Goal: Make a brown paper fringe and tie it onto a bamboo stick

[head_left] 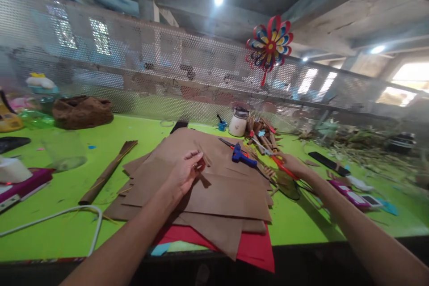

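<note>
My left hand [189, 170] is raised over a stack of brown paper sheets [224, 192], its thumb and fingers pinched on a thin brown paper strip [207, 160]. To the right, my right hand [291, 164] is closed around the red-orange handle of scissors [279, 163], whose blades point away to the upper left. Between the hands, a blue glue gun [241, 156] lies on the paper. Close behind it lies a dark pointed blade [225, 142] with an orange part.
Rolled brown paper pieces [264, 132] lie by a white jar [238, 121] at the back. A long paper bundle [107, 174] and a white bent rod [97, 216] are on the left. A black phone [328, 163] lies right. A perforated screen [201, 76] borders the green table.
</note>
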A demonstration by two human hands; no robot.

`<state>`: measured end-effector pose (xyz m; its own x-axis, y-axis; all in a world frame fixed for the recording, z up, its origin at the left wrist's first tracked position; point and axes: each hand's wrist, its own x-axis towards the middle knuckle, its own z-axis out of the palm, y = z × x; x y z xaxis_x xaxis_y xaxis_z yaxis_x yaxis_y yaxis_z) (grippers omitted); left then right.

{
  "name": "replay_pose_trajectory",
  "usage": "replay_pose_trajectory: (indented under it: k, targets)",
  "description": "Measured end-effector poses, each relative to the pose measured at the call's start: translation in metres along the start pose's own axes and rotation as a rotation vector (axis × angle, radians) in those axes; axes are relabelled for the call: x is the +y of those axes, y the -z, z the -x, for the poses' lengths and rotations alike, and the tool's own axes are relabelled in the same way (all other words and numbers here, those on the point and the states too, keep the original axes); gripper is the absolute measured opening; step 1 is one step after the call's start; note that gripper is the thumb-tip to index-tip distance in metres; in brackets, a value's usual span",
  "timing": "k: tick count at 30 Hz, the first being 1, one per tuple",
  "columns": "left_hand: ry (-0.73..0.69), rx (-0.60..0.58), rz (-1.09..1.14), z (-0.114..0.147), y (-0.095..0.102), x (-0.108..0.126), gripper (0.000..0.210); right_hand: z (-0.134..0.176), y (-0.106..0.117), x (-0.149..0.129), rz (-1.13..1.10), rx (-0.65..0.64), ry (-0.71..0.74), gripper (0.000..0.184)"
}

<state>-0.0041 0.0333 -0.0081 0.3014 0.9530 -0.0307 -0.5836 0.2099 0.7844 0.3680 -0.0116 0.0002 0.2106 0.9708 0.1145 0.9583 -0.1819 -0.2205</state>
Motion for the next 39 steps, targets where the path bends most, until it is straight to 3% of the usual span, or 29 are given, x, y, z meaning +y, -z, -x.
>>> replay_pose_trajectory:
  k: [3, 5, 7, 12, 15, 22, 39]
  targets:
    - [-0.065, 0.008, 0.053, 0.006, -0.006, 0.007, 0.025, 0.019, 0.007, -0.013, -0.118, 0.018, 0.107, 0.060]
    - [-0.087, -0.003, 0.077, 0.010, -0.009, 0.011, 0.026, 0.033, 0.004, -0.033, -0.432, 0.045, 0.186, 0.059]
    - [-0.116, -0.015, 0.100, 0.014, -0.012, 0.015, 0.024, 0.046, -0.002, -0.062, -0.581, -0.023, 0.265, 0.050]
    - [-0.154, -0.006, 0.091, 0.018, -0.013, 0.019, 0.022, 0.069, -0.015, -0.138, -0.507, -0.058, 0.486, 0.035]
    - [-0.170, 0.002, 0.102, 0.018, -0.012, 0.020, 0.021, 0.075, -0.022, -0.161, -0.478, -0.007, 0.508, 0.036]
    - [-0.200, 0.013, 0.066, 0.016, -0.013, 0.018, 0.018, 0.080, -0.033, -0.159, -0.352, 0.064, 0.459, 0.037]
    - [-0.247, -0.029, 0.035, 0.019, -0.018, 0.015, 0.013, 0.093, -0.033, -0.159, -0.293, 0.154, 0.449, 0.041]
